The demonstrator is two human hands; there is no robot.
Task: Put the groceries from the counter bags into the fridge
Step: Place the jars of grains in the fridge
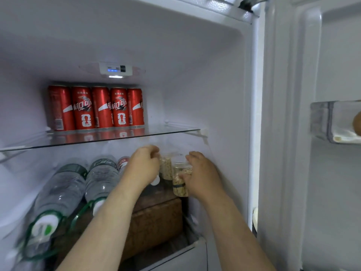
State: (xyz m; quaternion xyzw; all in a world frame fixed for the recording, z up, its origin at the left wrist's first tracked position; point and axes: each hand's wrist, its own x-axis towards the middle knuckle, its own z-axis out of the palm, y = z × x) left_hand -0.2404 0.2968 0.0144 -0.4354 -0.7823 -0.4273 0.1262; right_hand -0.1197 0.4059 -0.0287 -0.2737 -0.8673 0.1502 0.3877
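Gripping clear jar (180, 181) with right hand (203, 178). Curling left hand (143, 167) against second jar (166, 170) at its nine o'clock; cannot tell whether holding.

We've got five red cans (95, 109) upright in a row at 10 o'clock, at the back of the fridge (195, 75) on its glass shelf (166, 133). Control panel (115, 69) with blue lights sits above them at 11. Two clear water bottles (60, 192) lie on their sides at 8, caps toward us. Brown box (156, 222) at 6. Door bin (322, 122) at 3 holds a brown round item (357, 123), too cropped to identify.
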